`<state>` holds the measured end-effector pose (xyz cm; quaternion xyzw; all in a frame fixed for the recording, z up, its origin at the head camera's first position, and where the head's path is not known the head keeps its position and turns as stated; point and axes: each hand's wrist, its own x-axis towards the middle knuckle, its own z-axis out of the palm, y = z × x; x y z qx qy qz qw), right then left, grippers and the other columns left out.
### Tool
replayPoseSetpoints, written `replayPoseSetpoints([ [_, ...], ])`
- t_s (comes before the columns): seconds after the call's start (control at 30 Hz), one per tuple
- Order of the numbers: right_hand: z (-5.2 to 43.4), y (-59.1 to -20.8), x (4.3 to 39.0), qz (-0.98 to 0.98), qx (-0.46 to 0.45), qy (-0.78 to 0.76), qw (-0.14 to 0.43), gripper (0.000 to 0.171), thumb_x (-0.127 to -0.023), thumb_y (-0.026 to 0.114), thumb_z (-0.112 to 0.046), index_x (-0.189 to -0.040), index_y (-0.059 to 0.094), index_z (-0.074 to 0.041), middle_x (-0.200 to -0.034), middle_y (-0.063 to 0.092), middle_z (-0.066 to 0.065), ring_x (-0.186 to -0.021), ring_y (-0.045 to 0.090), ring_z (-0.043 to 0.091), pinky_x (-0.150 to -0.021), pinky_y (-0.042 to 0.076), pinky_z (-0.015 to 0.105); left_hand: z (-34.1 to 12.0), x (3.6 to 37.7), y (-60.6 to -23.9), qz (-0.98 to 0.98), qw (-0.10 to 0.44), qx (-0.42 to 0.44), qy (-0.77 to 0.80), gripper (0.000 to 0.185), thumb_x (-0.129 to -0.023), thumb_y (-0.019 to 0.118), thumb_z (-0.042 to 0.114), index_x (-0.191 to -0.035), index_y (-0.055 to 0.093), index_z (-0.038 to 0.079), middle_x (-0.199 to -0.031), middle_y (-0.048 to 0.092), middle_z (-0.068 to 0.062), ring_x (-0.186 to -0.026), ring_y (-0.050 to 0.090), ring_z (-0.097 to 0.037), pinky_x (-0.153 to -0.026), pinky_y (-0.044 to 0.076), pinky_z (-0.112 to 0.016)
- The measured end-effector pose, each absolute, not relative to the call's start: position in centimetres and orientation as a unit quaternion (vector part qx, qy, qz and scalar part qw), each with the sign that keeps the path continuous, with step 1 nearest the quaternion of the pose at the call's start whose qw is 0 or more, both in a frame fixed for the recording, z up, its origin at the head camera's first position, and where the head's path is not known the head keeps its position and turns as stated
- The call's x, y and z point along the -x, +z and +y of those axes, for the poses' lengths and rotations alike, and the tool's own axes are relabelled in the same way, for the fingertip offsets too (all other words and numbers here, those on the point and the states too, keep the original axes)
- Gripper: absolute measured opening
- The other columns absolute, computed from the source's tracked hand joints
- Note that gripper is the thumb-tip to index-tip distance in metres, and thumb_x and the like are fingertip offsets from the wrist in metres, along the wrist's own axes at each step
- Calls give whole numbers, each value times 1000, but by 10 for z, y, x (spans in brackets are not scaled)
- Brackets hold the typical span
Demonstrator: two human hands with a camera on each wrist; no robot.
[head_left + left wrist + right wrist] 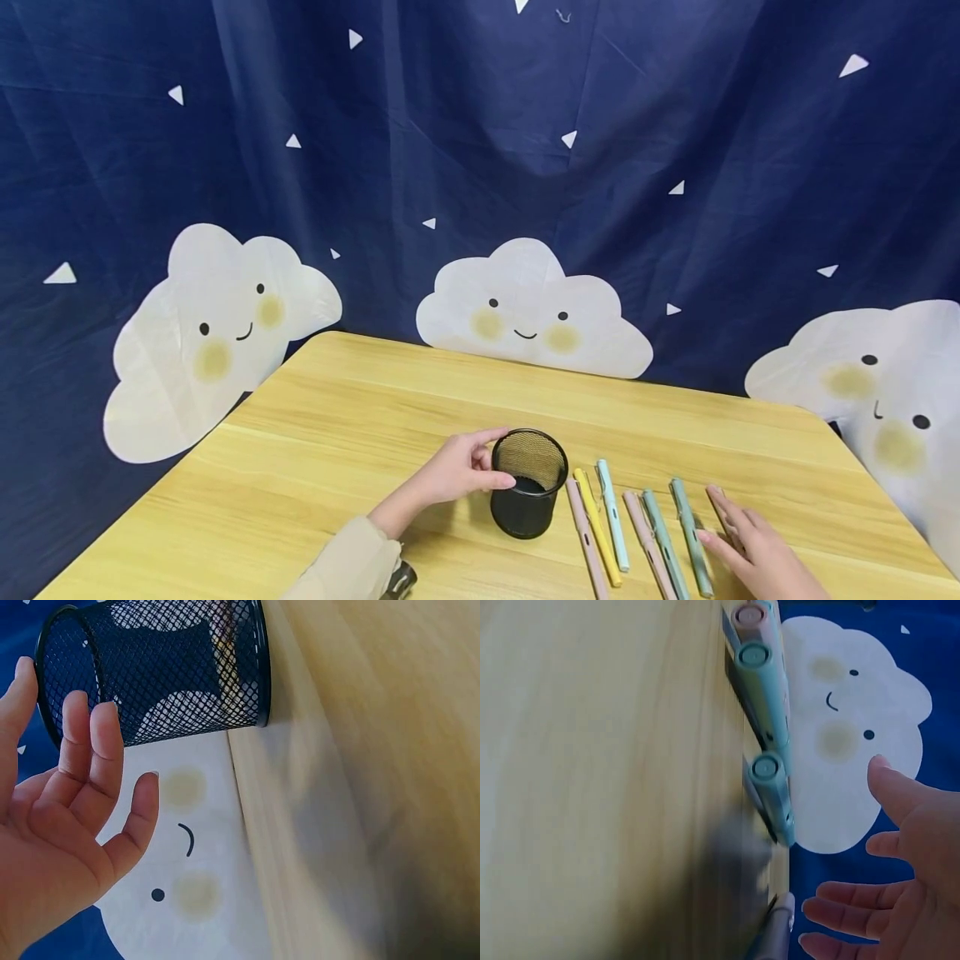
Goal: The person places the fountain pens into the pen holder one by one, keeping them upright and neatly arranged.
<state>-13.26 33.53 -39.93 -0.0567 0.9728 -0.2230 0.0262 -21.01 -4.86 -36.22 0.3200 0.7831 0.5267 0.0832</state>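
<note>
A: On the bench, going left to right: left hand (457,471) sits against the black mesh cup (527,483), fingers relaxed, not clenched.

B: yep; then the pens (611,525) in a row; right hand (757,554) flat, fingers straight, touching the rightmost pen (722,510).

Left arm (352,562): beige long sleeve, loose cuff ending at the wrist. Small black-and-silver device strapped under that wrist (400,581). Left hand (457,471) bare, no rings, short plain nails. Right hand (753,546) bare too, no sleeve visible, nails (879,760) unpainted.
</note>
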Motion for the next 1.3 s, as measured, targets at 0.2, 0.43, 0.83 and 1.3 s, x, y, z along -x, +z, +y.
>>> replayPoseSetpoints([
  [0.2, 343, -400, 136, 971, 46, -231, 33, 65, -90, 52, -31, -134, 28, 11, -82, 42, 6, -70, 42, 15, -59, 38, 30, -47, 219, -375, 766, 111, -312, 551, 68, -77, 69, 7, -132, 33, -10, -56, 56, -15, -50, 57, -28, -57, 50, -29],
  [0.43, 353, -400, 140, 972, 63, -225, 20, 59, -89, 54, -27, -129, 33, 11, -89, 50, 10, -72, 48, 17, -59, 42, 33, -47, 219, -375, 754, 126, -304, 568, 71, -77, 70, 9, -132, 30, -12, -57, 59, -14, -56, 58, -42, -61, 51, -26],
  [0.83, 372, -399, 149, 957, 126, -262, 27, 57, -86, 59, -16, -120, 34, 22, -75, 47, 3, -57, 47, 3, -51, 41, 24, -47, 217, -377, 741, 148, -299, 584, 74, -79, 67, 7, -136, 23, -9, -61, 61, -16, -51, 60, -27, -62, 52, -29],
  [1.3, 388, -401, 166, 911, 177, -361, 90, 67, -87, 58, -15, -121, 20, 28, -70, 50, -1, -46, 44, 7, -40, 41, 27, -46, 219, -379, 730, 160, -297, 594, 71, -80, 65, 4, -136, 24, -9, -61, 60, -19, -52, 60, -26, -61, 52, -30],
])
